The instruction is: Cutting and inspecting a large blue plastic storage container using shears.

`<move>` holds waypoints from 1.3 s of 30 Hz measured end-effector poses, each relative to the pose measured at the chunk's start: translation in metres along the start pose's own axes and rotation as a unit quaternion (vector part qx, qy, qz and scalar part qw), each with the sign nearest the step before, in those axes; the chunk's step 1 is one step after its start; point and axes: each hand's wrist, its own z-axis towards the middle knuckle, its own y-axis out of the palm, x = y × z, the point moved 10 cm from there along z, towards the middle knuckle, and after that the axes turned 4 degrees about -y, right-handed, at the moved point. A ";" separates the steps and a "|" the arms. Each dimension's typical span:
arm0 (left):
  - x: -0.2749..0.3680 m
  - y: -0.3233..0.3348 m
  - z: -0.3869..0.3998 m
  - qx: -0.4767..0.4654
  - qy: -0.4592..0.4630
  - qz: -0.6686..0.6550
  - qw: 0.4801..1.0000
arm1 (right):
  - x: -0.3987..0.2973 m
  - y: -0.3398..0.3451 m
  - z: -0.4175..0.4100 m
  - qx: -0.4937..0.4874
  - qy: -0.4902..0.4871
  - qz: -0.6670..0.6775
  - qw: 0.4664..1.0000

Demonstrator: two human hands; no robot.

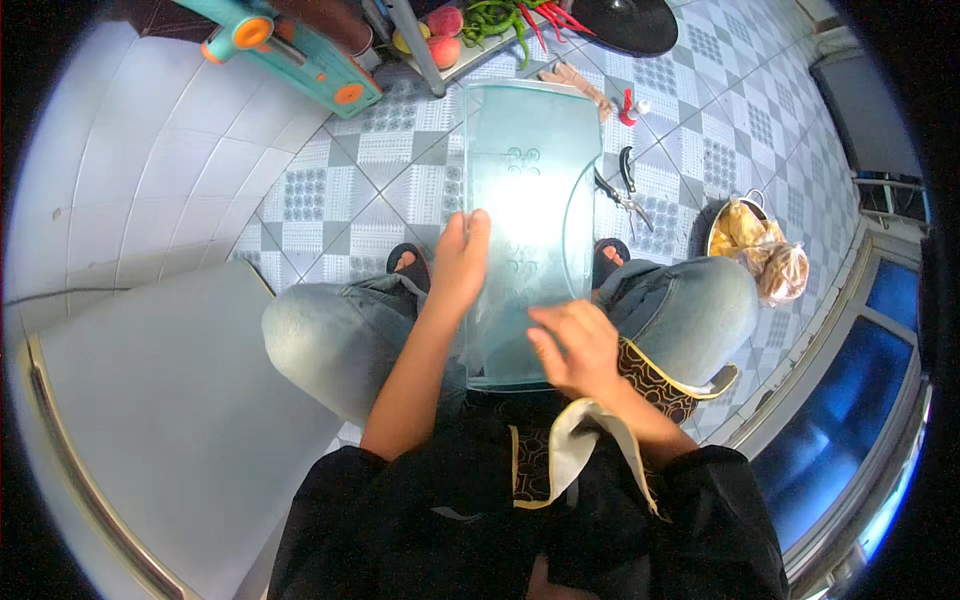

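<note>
A pale green, see-through panel (525, 225), perhaps a refrigerator drawer or shelf, stands lengthwise between my knees. It has small raised ring marks and a curved line along its right side, and glare whitens its middle. My left hand (466, 259) grips the panel's left edge, thumb and fingers near the rim. Over the panel's lower right part is my right hand (576, 345), slightly blurred, its fingers bent and its thumb apart from the index finger. Nothing shows in it; whether its fingertips touch the surface is unclear.
Scissors (628, 202) with black handles lie on the tiled floor, near a small red object (627, 107). A pot (756, 199) holding plastic-bagged food is at right. Peaches (445, 51), green peppers (491, 26) and red chillies (551, 16) rest on a low shelf. A grey-white panel (172, 420) flanks my left.
</note>
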 end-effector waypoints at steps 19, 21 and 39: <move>0.006 0.003 -0.003 -0.036 -0.010 -0.022 0.999 | 0.069 0.007 -0.021 0.066 0.314 -0.083 0.944; -0.003 0.002 -0.006 -0.037 -0.054 -0.005 0.998 | 0.070 0.007 -0.018 0.063 0.318 -0.076 0.943; -0.008 -0.003 -0.017 -0.064 -0.092 -0.152 0.982 | 0.170 -0.113 0.127 -0.130 0.287 -0.120 0.942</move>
